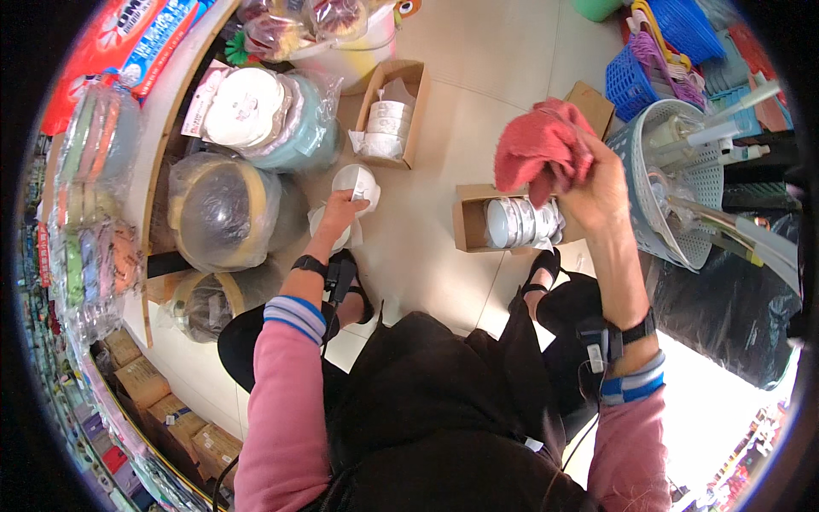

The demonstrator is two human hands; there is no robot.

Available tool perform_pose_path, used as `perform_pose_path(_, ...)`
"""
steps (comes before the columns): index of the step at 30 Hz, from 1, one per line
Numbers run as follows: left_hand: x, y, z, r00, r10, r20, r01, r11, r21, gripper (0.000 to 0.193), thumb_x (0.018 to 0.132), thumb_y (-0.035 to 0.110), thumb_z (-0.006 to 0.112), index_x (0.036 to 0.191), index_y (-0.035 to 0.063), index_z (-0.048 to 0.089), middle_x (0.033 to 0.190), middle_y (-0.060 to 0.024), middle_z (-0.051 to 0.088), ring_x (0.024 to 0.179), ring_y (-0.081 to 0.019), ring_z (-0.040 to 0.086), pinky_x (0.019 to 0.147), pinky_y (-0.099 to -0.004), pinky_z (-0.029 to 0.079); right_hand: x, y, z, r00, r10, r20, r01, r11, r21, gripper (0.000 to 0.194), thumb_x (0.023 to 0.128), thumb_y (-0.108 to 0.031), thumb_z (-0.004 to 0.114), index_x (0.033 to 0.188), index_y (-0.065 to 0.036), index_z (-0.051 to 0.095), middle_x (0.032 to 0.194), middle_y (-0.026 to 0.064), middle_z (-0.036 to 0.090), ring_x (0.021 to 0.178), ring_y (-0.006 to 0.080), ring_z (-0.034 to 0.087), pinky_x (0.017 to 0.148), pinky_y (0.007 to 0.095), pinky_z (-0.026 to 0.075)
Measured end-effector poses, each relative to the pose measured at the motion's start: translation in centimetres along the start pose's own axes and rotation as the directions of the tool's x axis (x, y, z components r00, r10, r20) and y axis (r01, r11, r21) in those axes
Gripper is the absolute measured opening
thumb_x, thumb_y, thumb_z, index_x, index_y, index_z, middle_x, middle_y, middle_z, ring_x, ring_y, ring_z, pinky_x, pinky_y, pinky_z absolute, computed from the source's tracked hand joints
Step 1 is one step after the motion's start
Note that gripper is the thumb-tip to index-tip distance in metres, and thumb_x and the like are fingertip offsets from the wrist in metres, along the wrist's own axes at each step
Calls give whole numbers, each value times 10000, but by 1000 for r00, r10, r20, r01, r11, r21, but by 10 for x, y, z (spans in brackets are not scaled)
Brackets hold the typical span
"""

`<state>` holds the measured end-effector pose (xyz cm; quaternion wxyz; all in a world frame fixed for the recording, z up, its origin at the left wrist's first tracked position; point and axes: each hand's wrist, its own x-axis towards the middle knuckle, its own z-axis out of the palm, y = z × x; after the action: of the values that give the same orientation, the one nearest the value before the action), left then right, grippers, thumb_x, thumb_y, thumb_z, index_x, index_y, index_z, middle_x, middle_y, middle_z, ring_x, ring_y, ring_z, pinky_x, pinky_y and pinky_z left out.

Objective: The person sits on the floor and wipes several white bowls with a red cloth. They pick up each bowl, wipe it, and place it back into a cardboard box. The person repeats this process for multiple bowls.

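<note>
My left hand [343, 214] grips a white bowl [366, 178] low over the floor, its thumb across the bowl. Partly under that hand sits another white rounded piece, probably a second bowl [320, 222], mostly hidden. A bunched red cloth [537, 147] is in my right hand [604, 185], raised higher on the right. Below the cloth lies an open cardboard box [470, 221] holding a row of white bowls [521, 224] on their sides, with paper around them. Farther forward, another open cardboard box [414, 115] contains stacked white bowls [387, 125] and paper.
Plastic-wrapped pots [221, 214] and packaged plates [246, 109] stand at the left beside a shelf edge [160, 160]. A perforated basket [640, 205] with long-handled items is close on the right. Blue baskets [630, 70] lie beyond it. Tiled floor [441, 275] runs between my feet.
</note>
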<state>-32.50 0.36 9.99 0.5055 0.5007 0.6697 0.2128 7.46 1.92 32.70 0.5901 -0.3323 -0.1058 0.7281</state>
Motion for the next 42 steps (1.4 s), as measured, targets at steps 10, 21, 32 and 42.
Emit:
perform_pose_path(10, -143, 154, -28, 956, 185, 226, -89, 922, -377, 238, 845, 98, 643, 1043, -27, 683, 940, -48, 687, 851, -120, 621, 805, -280, 480, -20, 24, 46, 994, -104, 32, 107, 987, -119, 278, 911, -86, 537, 1175, 2, 531, 1100, 119, 625, 1005, 228, 614, 892, 376, 505)
perform_pose_path(21, -201, 180, -5, 826, 532, -188, -564, 776, -282, 256, 867, 84, 611, 1110, 13, 650, 968, -20, 674, 879, -142, 629, 844, -310, 485, -107, 106, 112, 429, -263, 864, 903, 81, -423, 314, 812, -148, 631, 1122, -95, 632, 1044, 109, 634, 1035, 266, 593, 909, 422, 472)
perform_pose_path(32, -205, 189, 18, 906, 422, -37, -377, 762, -526, 177, 882, 71, 605, 1015, -21, 676, 892, -8, 676, 784, -71, 594, 717, -241, 462, -56, 130, 93, 903, -119, 412, 397, 595, -699, 261, 901, -213, 560, 1118, -81, 620, 1059, 104, 632, 1055, 285, 575, 902, 380, 456)
perform_pose_path(42, -197, 209, 12, 946, 314, -77, -234, 502, -833, 324, 916, 119, 554, 1188, -57, 566, 1120, -106, 636, 1028, -189, 608, 931, -339, 455, -13, 142, 60, 997, -13, 78, 12, 1000, 8, 280, 976, -148, 501, 1213, -1, 521, 1024, 71, 635, 892, 154, 634, 810, 280, 538)
